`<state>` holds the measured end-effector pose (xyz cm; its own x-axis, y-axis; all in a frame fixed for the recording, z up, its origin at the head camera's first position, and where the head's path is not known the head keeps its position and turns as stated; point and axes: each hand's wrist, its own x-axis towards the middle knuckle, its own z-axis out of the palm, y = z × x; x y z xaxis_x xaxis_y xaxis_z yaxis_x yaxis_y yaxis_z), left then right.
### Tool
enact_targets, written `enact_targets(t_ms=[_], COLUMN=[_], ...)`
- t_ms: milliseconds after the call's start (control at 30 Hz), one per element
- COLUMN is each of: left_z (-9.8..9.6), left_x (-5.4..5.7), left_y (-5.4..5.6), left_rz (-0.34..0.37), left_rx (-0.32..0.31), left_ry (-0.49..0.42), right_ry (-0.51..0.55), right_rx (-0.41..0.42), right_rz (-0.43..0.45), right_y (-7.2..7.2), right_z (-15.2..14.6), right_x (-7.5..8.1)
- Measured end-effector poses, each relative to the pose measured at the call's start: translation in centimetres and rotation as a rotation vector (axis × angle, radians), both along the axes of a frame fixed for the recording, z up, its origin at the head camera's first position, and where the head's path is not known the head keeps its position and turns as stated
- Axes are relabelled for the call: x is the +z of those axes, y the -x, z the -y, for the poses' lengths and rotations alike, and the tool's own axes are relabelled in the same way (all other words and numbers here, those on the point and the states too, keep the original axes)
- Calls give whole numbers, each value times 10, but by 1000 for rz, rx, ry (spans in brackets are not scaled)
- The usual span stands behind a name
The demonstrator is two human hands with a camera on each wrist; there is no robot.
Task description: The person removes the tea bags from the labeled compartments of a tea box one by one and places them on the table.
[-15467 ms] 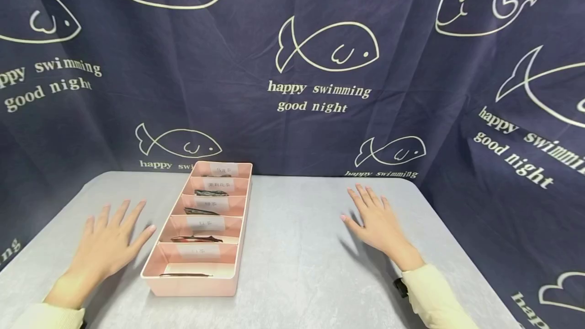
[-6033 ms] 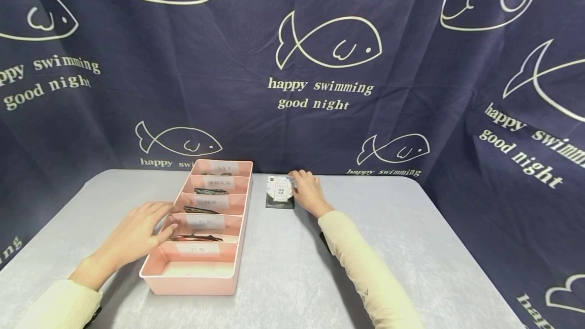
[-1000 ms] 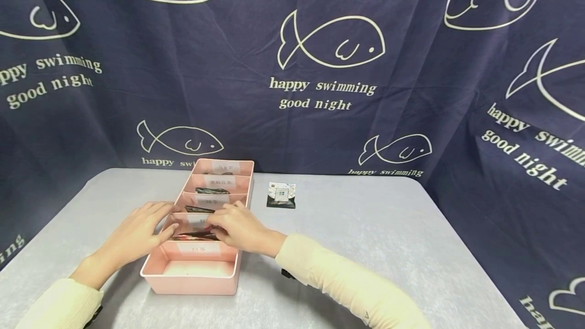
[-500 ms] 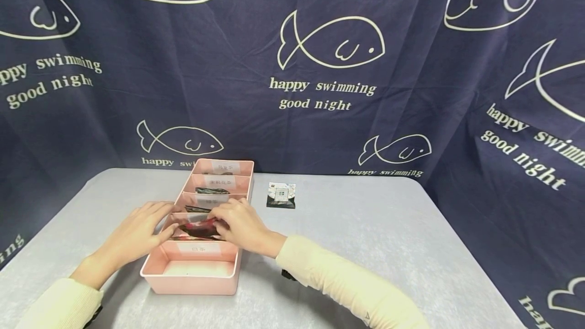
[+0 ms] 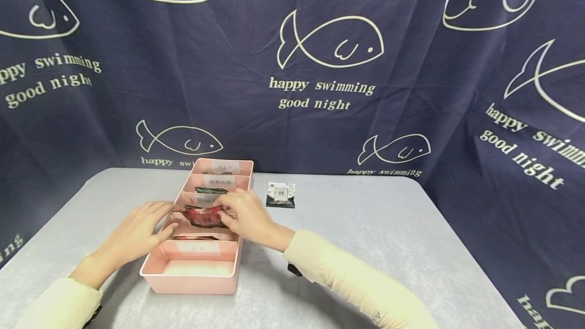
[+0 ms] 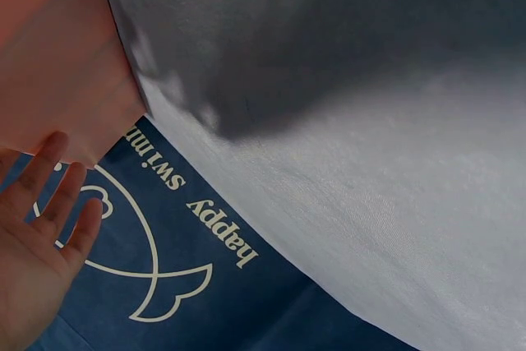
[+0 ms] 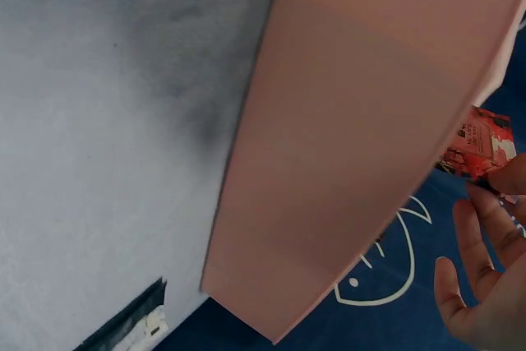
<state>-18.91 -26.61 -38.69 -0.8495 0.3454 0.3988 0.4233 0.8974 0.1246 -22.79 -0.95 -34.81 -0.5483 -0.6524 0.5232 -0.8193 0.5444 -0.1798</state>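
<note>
In the head view, the right hand (image 5: 249, 219) pinched a red packet (image 5: 206, 218) above the pink box (image 5: 194, 285), a second packet (image 5: 281, 195) lying beyond that hand, while the left hand (image 5: 130, 232) rested loosely on the rim. The left wrist view showed relaxed fingers beside the box; the right wrist view, the red packet at the fingertips

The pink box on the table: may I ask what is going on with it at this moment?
A person's right hand pinches a red packet over the divided pink box, while the left hand rests at the box's left side. Other packets stand in its compartments. One black-and-white packet already lies on the table, to the right of the box.
</note>
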Motion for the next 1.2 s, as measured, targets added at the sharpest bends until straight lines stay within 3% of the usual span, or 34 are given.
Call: enact_targets(t_ms=[400, 667, 1200], left_z=[2, 3, 3], left_x=[-1, -2, -3], left_y=[2, 2, 4], left_rz=[-39, -33, -44], left_rx=[-19, -8, -17], left_ry=[-8, -5, 2], right_ry=[130, 212, 293], right_rx=[22, 49, -71], right_rz=[59, 26, 65], right_y=[0, 5, 21], right_z=[-15, -30, -83], right_x=[20, 27, 21])
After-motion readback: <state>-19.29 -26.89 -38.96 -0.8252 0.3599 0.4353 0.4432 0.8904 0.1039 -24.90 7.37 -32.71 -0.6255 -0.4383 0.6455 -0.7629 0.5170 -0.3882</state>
